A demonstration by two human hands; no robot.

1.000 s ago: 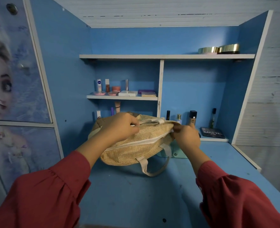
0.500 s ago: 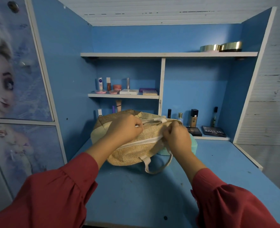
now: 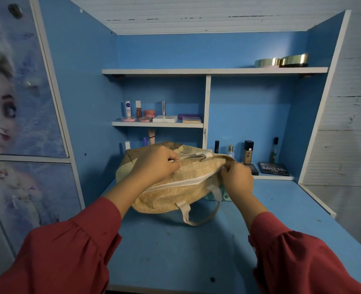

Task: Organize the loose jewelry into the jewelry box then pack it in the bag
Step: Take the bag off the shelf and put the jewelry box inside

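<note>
A tan woven bag [image 3: 171,198] with a white zipper and pale handles lies on the blue desk [image 3: 175,251]. My left hand [image 3: 156,164] grips the bag's top edge near the left end of the zipper. At the zipper's right end, my right hand [image 3: 236,177] pinches the fabric or the pull. A mint-green box [image 3: 225,196] peeks out from behind the bag under my right hand, mostly hidden. No loose jewelry shows.
Cosmetics stand on the small shelf [image 3: 157,124] and along the desk's back, with a dark palette [image 3: 274,168] at the right. Two gold tins [image 3: 281,61] sit on the top shelf. A cupboard door with a cartoon picture [image 3: 16,102] is at the left.
My right hand moved left along the zipper and then back to its right end. The left hand kept its grip on the bag. The camera drew a little closer.
</note>
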